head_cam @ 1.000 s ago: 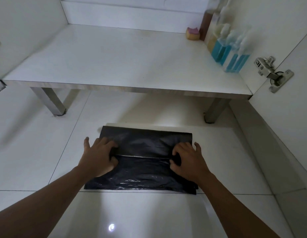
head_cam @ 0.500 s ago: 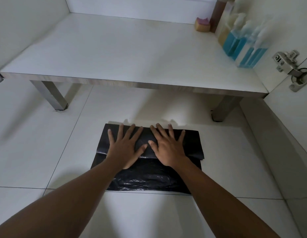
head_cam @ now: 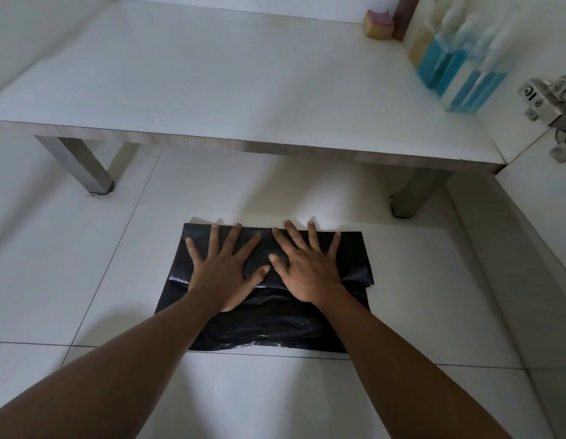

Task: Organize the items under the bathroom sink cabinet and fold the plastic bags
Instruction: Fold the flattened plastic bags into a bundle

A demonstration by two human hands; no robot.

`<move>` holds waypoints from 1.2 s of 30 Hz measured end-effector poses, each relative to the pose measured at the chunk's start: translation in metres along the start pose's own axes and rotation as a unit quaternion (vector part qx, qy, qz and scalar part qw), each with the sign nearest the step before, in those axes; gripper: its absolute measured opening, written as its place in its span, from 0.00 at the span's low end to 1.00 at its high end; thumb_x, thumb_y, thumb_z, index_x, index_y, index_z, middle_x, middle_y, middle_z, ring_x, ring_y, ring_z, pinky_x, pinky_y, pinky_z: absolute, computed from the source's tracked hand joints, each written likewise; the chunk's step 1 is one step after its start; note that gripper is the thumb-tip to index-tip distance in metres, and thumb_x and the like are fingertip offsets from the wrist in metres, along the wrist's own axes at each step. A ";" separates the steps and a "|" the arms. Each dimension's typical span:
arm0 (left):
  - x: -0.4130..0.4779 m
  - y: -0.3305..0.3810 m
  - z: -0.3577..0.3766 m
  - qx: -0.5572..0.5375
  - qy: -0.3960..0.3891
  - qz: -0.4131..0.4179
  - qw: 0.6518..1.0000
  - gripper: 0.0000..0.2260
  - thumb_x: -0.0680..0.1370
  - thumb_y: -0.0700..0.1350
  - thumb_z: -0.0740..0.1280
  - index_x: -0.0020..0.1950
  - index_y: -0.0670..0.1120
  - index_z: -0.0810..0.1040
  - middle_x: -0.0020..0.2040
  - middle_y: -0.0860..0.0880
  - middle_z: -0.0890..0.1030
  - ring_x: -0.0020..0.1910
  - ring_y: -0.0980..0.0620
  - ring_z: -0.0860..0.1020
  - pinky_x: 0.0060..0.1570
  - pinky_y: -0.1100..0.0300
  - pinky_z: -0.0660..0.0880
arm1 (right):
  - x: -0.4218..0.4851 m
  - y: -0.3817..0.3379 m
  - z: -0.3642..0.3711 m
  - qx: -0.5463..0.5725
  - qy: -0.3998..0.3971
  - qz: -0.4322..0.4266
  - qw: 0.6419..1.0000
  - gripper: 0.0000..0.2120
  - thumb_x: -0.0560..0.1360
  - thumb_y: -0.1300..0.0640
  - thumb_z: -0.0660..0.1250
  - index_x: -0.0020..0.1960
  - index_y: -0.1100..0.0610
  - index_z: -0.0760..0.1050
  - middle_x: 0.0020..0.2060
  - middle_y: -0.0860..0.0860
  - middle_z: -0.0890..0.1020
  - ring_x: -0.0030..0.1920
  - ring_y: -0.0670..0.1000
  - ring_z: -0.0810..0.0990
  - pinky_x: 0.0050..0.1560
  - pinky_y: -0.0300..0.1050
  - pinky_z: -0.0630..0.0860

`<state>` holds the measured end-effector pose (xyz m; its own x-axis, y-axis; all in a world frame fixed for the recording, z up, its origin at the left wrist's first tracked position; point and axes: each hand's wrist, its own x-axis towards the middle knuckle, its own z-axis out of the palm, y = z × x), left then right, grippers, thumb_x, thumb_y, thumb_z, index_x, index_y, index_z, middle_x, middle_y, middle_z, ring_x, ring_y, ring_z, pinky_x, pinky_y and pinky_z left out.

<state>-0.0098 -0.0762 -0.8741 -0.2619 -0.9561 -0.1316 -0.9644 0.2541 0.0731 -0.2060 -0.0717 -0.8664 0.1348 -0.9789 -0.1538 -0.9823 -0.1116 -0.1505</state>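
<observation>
A black plastic bag (head_cam: 275,324) lies flat on the white tiled floor in front of the cabinet, its far part folded over toward me into a double layer. My left hand (head_cam: 223,267) rests flat on the left half of that fold, fingers spread. My right hand (head_cam: 307,266) lies flat beside it on the right half, fingers spread too. The thumbs nearly meet in the middle. Neither hand grips anything. Both forearms cover part of the bag's near half.
The white cabinet floor (head_cam: 212,77) stands on metal legs (head_cam: 82,166). At its back right are bottles with blue liquid (head_cam: 459,74), a brown bottle and a small pink-topped sponge (head_cam: 379,25). An open door with a metal hinge (head_cam: 550,103) stands on the right.
My hands went from pinching the fold line at the bag's sides to lying flat and spread on the folded layer in the middle. The camera has tilted closer.
</observation>
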 end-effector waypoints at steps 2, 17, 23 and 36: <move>0.001 0.001 -0.001 0.004 -0.006 0.000 1.000 0.34 0.75 0.75 0.39 0.79 0.66 0.40 0.82 0.53 0.43 0.80 0.40 0.38 0.69 0.23 0.41 | 0.000 0.002 -0.001 -0.001 -0.004 0.009 1.000 0.30 0.78 0.30 0.37 0.78 0.36 0.40 0.79 0.40 0.40 0.78 0.57 0.34 0.66 0.76 0.32; 0.004 -0.002 -0.009 0.009 -0.057 0.016 0.998 0.35 0.72 0.77 0.36 0.77 0.67 0.35 0.82 0.55 0.38 0.79 0.41 0.35 0.68 0.22 0.41 | -0.032 0.056 -0.004 0.064 0.015 0.153 0.986 0.44 0.69 0.20 0.36 0.78 0.41 0.35 0.79 0.44 0.37 0.78 0.56 0.34 0.70 0.74 0.34; 0.004 -0.005 -0.007 -0.016 -0.040 0.006 0.999 0.44 0.70 0.80 0.37 0.80 0.60 0.36 0.82 0.57 0.38 0.80 0.47 0.35 0.71 0.26 0.41 | -0.037 0.071 -0.004 0.069 0.025 0.162 0.984 0.42 0.71 0.22 0.36 0.78 0.42 0.35 0.79 0.45 0.38 0.78 0.55 0.35 0.72 0.71 0.36; -0.018 -0.067 -0.011 -0.029 -0.012 -0.039 0.999 0.52 0.66 0.84 0.44 0.82 0.55 0.41 0.82 0.50 0.40 0.81 0.45 0.39 0.76 0.36 0.39 | -0.037 0.069 -0.005 0.068 0.008 0.169 0.983 0.42 0.71 0.22 0.37 0.78 0.42 0.34 0.79 0.45 0.37 0.78 0.54 0.33 0.72 0.70 0.34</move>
<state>0.0595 -0.0772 -0.8661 -0.1873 -0.9689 -0.1618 -0.9784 0.1694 0.1183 -0.2795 -0.0439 -0.8662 -0.1993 -0.9587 -0.2029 -0.9443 0.2432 -0.2218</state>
